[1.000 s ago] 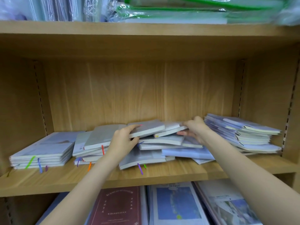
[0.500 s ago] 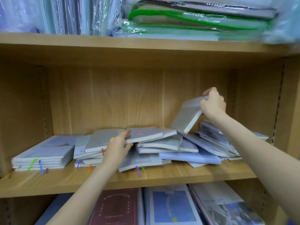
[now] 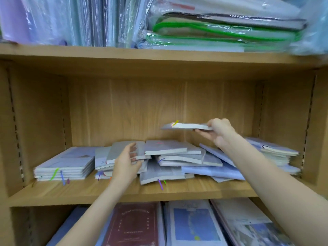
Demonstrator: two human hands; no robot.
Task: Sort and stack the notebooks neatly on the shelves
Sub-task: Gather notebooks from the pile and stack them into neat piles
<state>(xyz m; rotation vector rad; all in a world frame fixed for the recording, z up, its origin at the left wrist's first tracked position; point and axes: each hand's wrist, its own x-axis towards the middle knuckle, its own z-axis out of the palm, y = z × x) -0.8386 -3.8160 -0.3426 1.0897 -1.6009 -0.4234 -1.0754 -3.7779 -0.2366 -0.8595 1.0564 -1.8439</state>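
A messy heap of pale blue and grey notebooks (image 3: 177,157) with coloured ribbon markers lies across the middle shelf (image 3: 124,191). My right hand (image 3: 219,133) grips one grey notebook (image 3: 184,126) by its right end and holds it level above the heap. My left hand (image 3: 127,161) grips the near edge of a grey notebook (image 3: 122,150) on top of the left-centre pile, fingers over its cover. A neat stack (image 3: 65,164) sits at the far left, and another stack (image 3: 276,155) at the far right behind my right forearm.
The upper shelf (image 3: 159,54) carries plastic-wrapped folders and green-edged packs (image 3: 221,31). Below, a dark red book (image 3: 134,226) and blue-covered books (image 3: 193,224) lie flat. Wooden side walls close the compartment left and right.
My right hand lifted a notebook out of the heap, tilted it up, then brought it level above the pile. My left hand stayed on the left-centre notebook. The camera tilted upward.
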